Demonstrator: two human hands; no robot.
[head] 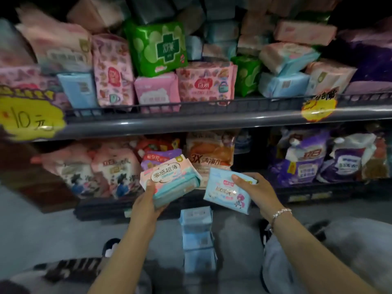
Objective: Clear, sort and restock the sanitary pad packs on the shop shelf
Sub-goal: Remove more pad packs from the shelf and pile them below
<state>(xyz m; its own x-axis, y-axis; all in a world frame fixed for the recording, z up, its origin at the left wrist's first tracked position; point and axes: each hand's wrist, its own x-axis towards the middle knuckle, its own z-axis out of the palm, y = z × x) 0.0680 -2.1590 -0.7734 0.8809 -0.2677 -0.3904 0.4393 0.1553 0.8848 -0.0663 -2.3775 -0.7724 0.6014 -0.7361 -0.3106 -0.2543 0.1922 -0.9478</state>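
Mid-sort: left hand [146, 203] gripping a pink-and-teal pad pack [169, 181], right hand [251, 187] pinching a light-blue pad pack [224, 194], blue packs stacked [197, 236] below both, upper shelf [191, 122] above unsorted

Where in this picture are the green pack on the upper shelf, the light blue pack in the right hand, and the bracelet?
green pack [158, 47]: head view, its printed front.
light blue pack [224, 193]: head view, its front face.
bracelet [281, 213]: head view, beads on the right wrist.
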